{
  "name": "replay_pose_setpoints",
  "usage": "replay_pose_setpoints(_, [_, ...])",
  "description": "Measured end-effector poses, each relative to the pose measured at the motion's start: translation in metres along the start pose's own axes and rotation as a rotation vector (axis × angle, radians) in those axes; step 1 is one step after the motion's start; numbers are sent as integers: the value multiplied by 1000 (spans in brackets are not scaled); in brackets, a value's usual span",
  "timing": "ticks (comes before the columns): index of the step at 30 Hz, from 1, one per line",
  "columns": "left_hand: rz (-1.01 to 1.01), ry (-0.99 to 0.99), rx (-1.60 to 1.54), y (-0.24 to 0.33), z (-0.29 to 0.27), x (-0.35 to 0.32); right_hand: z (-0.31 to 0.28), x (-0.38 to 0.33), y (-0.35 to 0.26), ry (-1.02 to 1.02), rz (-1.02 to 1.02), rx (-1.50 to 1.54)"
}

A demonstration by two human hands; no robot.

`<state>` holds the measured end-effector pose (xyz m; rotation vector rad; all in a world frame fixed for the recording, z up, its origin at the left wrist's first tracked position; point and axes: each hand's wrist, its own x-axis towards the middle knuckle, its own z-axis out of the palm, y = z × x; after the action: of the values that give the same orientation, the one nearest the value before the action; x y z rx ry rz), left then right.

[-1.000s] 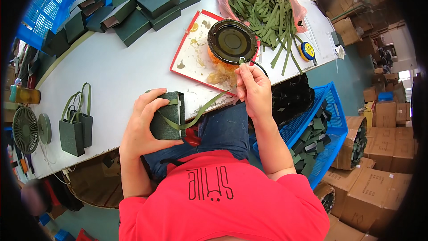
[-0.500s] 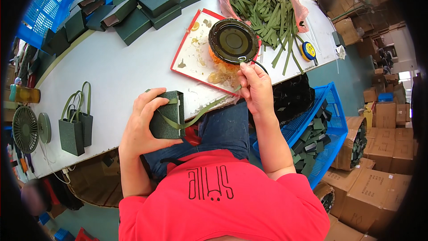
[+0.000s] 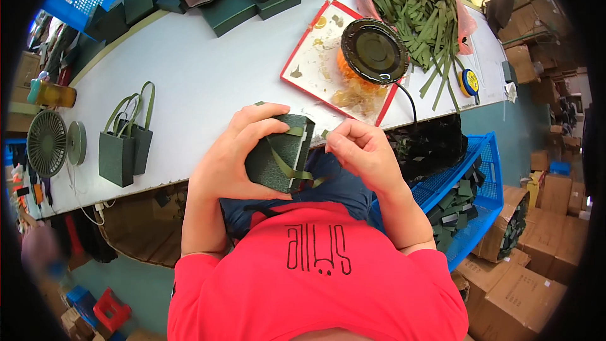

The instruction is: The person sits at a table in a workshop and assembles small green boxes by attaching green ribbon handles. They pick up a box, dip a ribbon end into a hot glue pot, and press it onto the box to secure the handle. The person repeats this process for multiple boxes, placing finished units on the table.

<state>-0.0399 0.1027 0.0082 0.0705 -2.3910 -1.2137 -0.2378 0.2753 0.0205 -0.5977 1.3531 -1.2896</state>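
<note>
Between the spread fingers and thumb of the left hand (image 3: 233, 151), the dark green box (image 3: 262, 167) is sitting while, just right of them, the right hand (image 3: 363, 155) is pinching a ribbon end (image 3: 325, 133), apparently attaching it, the next move likely calling for careful alignment.

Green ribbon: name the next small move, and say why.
Probably bring the ribbon end left to the box: the right hand pinches it just short of the box's edge, while the left hand grips the box.
</note>
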Motion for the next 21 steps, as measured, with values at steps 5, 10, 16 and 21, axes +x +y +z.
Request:
replay_pose_setpoints(5, [19,-16,-21,2,-1,3,8,11,-1,-73,72,-43])
replay_pose_setpoints(10, [22,-32,-32,3,-1,3,9,14,-2,-73,96,-136])
replay_pose_setpoints(16, [54,-37,15,5,-1,3,10,17,3,-76,72,-204])
replay_pose_setpoints(21, [138,-101,146,8,-3,7,6,25,26,-75,-4,-219])
